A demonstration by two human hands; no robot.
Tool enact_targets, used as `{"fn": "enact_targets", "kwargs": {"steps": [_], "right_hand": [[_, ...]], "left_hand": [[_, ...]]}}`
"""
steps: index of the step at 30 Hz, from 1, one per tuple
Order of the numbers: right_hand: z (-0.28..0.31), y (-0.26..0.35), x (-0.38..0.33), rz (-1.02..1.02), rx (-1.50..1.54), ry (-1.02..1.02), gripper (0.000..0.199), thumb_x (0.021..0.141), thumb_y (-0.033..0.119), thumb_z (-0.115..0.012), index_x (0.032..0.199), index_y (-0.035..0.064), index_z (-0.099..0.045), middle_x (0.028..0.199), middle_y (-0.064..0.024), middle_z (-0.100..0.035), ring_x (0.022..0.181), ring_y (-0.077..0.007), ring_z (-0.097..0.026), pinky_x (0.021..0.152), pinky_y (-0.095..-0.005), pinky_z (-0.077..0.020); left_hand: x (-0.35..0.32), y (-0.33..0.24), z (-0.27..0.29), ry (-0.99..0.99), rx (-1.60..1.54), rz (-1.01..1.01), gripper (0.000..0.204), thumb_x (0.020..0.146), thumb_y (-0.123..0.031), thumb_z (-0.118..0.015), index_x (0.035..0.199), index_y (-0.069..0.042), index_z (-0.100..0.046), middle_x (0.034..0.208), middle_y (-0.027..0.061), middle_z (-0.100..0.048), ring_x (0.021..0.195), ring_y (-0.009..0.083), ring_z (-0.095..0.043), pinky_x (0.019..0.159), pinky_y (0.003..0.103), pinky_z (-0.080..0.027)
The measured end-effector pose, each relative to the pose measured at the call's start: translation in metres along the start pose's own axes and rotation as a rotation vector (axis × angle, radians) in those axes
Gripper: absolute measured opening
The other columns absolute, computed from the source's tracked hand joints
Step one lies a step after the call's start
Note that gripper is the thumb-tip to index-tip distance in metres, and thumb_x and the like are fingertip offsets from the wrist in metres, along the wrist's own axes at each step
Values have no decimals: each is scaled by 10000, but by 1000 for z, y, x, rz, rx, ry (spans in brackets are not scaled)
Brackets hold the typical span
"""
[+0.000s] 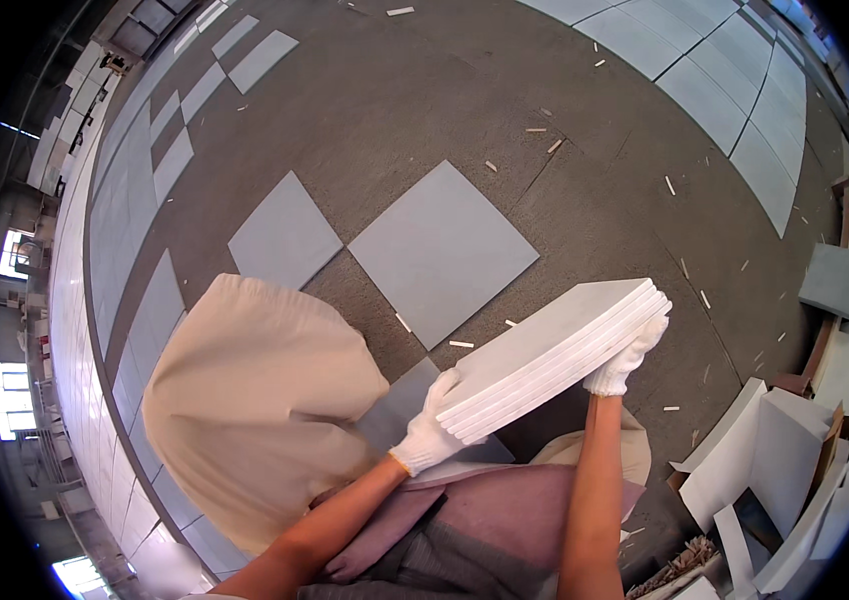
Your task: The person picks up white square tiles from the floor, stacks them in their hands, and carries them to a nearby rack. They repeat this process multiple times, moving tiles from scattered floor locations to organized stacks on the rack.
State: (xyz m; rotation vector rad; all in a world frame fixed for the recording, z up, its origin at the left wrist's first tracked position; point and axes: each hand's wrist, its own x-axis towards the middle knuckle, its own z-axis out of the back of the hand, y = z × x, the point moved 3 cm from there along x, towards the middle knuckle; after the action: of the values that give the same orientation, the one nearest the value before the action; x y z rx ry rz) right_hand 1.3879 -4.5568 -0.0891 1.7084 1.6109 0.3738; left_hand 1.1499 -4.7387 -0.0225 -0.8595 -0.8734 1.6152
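Note:
A stack of several square grey tiles with white edges (pixel 555 355) is held up before me, tilted with its right end higher. My left hand (pixel 432 430), in a white knit glove, grips the stack's near left corner. At the far right end my right hand (pixel 630 355), gloved alike, is wrapped round the edges. Fingers beneath the tiles are partly hidden. Just beyond, a single grey tile (pixel 445 250) lies flat on the dark floor, its corner meeting that of another tile (pixel 285 235) to its left. Part of a further tile (pixel 400 405) shows behind my left hand.
My beige-clad knee (pixel 255 400) juts up at the left. Rows of tiles (pixel 735 85) cover the floor at the far right, with more along the left. Small pale strips (pixel 670 185) are scattered about. Boxes and white boards (pixel 775 450) crowd the right side.

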Motion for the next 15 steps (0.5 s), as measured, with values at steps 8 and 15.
{"fn": "enact_targets", "kwargs": {"steps": [8,15], "right_hand": [[-16,15,33,-38,-202,-28,715,996,600,-324,1407,28,-444,1427,-124,-473,1287,-256,-470,1117,-388,-332],[15,17,93,-216,-593,203,747,968,597,-394,1406,-6,-454,1451,-188,-457,1337,-299,-437,1140,-428,-299]], "left_hand": [[18,52,-34,-242,-804,336,144,854,-134,-629,857,-6,-565,827,82,-566,784,216,-590,708,327,-486],[32,38,-25,-224,-131,-257,169,703,-108,-677,683,-20,-534,679,122,-470,631,292,-518,559,368,-408]]}}
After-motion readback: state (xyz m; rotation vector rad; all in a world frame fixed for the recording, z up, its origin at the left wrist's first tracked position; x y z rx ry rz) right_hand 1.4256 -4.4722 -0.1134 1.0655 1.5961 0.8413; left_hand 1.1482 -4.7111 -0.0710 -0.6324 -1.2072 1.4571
